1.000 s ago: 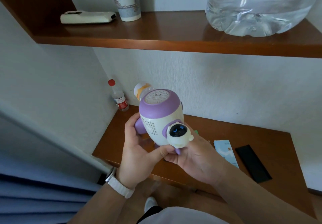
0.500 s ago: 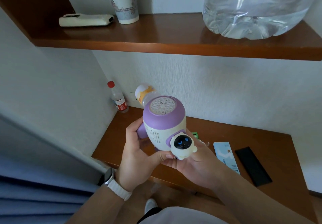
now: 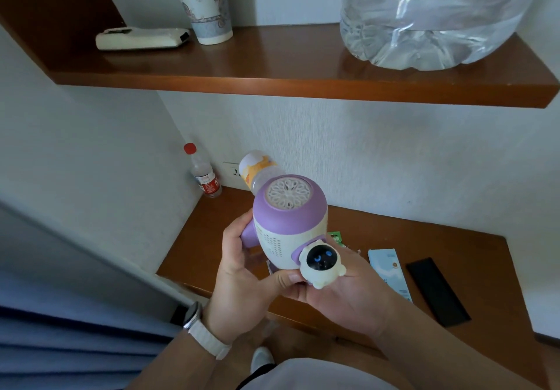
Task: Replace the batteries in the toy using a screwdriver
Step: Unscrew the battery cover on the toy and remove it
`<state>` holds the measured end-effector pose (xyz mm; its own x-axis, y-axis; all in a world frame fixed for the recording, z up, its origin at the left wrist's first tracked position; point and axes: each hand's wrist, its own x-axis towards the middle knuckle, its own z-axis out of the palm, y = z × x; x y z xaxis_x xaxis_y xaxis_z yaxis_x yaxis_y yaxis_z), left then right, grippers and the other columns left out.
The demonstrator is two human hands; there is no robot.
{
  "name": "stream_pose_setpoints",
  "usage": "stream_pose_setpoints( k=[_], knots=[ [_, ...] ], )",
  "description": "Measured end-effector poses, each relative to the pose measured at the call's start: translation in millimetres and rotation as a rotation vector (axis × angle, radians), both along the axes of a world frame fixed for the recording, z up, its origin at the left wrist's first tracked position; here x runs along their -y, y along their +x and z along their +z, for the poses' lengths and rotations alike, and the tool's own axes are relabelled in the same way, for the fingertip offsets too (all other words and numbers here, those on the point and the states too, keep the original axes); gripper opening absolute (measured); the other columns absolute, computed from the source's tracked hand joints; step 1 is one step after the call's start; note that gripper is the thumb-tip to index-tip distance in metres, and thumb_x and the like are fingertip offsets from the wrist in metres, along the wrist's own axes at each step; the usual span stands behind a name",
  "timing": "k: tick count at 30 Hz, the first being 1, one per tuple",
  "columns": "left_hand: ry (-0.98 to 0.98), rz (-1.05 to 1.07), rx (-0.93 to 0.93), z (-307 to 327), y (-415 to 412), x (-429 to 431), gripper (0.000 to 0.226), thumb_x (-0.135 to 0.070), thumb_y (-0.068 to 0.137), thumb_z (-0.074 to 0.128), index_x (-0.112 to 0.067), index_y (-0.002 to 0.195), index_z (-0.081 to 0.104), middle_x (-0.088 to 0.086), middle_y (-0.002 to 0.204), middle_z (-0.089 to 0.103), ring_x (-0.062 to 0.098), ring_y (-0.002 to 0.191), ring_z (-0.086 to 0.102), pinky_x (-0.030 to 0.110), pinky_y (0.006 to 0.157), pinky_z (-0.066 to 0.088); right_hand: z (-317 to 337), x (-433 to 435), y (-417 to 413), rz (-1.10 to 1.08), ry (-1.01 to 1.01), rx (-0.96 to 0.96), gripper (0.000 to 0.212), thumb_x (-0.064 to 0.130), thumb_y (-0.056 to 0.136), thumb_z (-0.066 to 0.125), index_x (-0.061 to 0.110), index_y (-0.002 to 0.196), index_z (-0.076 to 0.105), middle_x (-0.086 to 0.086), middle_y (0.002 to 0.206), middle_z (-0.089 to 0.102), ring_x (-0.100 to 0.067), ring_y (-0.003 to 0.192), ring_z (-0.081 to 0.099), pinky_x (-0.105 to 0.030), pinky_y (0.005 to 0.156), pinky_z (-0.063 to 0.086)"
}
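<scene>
The purple-and-cream toy (image 3: 288, 226) is held above the bench (image 3: 424, 247) near its front edge, little round face toward 5 o'clock; the left hand (image 3: 242, 277) has its fingers (image 3: 235, 232) curled round the toy's side, thumb pressed beneath; the right hand (image 3: 342, 292) cups it from below, its fingers mostly hidden; a red-capped bottle (image 3: 203, 171) stands at 10 o'clock.

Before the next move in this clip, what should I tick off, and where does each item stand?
1. Purple and cream plastic toy secure: ok, left hand and right hand both hold it above the brown wooden desk.
2. Battery cover in view: not ok, only vent holes and the small white figure show.
3. Screwdriver in hand: not ok, none visible.
4. Fresh batteries ready: cannot tell, a small green packet lies partly hidden behind the toy.
</scene>
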<state>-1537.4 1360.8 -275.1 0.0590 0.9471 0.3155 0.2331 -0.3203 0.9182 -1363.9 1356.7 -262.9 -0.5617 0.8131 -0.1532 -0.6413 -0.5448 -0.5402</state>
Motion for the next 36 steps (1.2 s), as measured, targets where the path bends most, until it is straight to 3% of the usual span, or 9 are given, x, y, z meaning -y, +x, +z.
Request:
stream_pose_setpoints(
  k=[3,7,10,12,14,17,21,33,36],
  knots=[
    [-0.041,0.021,0.057,-1,3,2,0.086,-0.058,0.064,0.086,-0.047,0.135,0.038,-0.007,0.132,0.057,0.022,0.125,0.058,0.029,0.087,0.058,-8,-8,-4,0.009,-0.16,0.07,0.057,0.024,0.069,0.082,0.012,0.121,0.064,-0.017,0.108,0.069,-0.03,0.096,0.069,-0.046,0.082,0.056],
    [-0.173,0.103,0.196,-5,7,4,0.089,-0.058,0.058,0.088,-0.035,0.131,0.043,-0.01,0.122,0.062,0.017,0.117,0.062,0.032,0.082,0.059,-7,-11,-8,0.012,-0.094,0.3,0.053,0.027,0.083,0.064,0.022,0.135,0.052,-0.011,0.109,0.065,-0.028,0.104,0.065,-0.045,0.081,0.056],
    [-0.3,0.175,0.312,-11,8,3,0.08,-0.044,0.06,0.09,-0.033,0.126,0.046,-0.005,0.12,0.064,0.023,0.115,0.064,0.044,0.083,0.06,-9,-9,-6,0.022,0.114,0.671,0.054,0.034,0.093,0.061,0.035,0.141,0.037,0.002,0.125,0.055,-0.02,0.109,0.064,-0.039,0.078,0.06],
    [-0.381,0.205,0.395,-11,8,2,0.075,-0.035,0.063,0.092,-0.031,0.123,0.047,0.0,0.12,0.065,0.027,0.113,0.066,0.043,0.074,0.062,-9,-10,-1,0.027,0.407,0.979,0.058,0.048,0.094,0.056,0.041,0.144,0.027,0.012,0.134,0.047,-0.012,0.109,0.063,-0.027,0.075,0.06],
    [-0.44,0.229,0.473,-10,7,2,0.068,-0.026,0.066,0.083,-0.027,0.123,0.047,0.005,0.122,0.065,0.028,0.108,0.069,0.042,0.069,0.063,-12,-10,4,-0.074,0.644,1.13,0.053,0.049,0.093,0.056,0.04,0.14,0.032,0.013,0.136,0.043,-0.007,0.109,0.06,-0.021,0.076,0.057],
    [-0.489,0.247,0.552,-7,4,1,0.066,-0.028,0.068,0.076,-0.022,0.126,0.046,0.007,0.122,0.067,0.025,0.103,0.072,0.037,0.068,0.062,-17,-13,4,-0.354,0.913,1.177,0.027,0.034,0.092,0.056,0.023,0.116,0.057,0.009,0.118,0.052,-0.006,0.1,0.057,-0.012,0.073,0.05],
    [-0.502,0.247,0.557,0,-4,-3,0.064,-0.031,0.069,0.076,-0.023,0.125,0.046,0.004,0.119,0.069,0.024,0.102,0.073,0.034,0.067,0.061,-21,-20,-10,-0.512,1.046,1.217,0.019,0.028,0.09,0.052,0.013,0.091,0.064,0.007,0.097,0.057,-0.01,0.091,0.056,-0.011,0.072,0.044],
    [-0.571,0.243,0.531,-2,-65,-34,0.08,-0.038,0.061,0.082,-0.024,0.131,0.045,0.003,0.124,0.066,0.025,0.108,0.07,0.042,0.075,0.062,-2,-40,-72,-0.371,0.89,1.238,0.005,0.024,0.091,0.065,0.021,0.094,0.062,0.018,0.088,0.062,-0.004,0.089,0.06,-0.01,0.07,0.047],
    [-0.588,0.24,0.549,-2,-85,-48,0.088,-0.04,0.057,0.083,-0.022,0.134,0.044,0.004,0.125,0.065,0.027,0.111,0.068,0.041,0.074,0.062,1,-45,-95,-0.338,0.877,1.263,0.009,0.033,0.091,0.065,0.026,0.094,0.06,0.018,0.086,0.06,-0.003,0.088,0.06,-0.01,0.068,0.047]
  ],
)
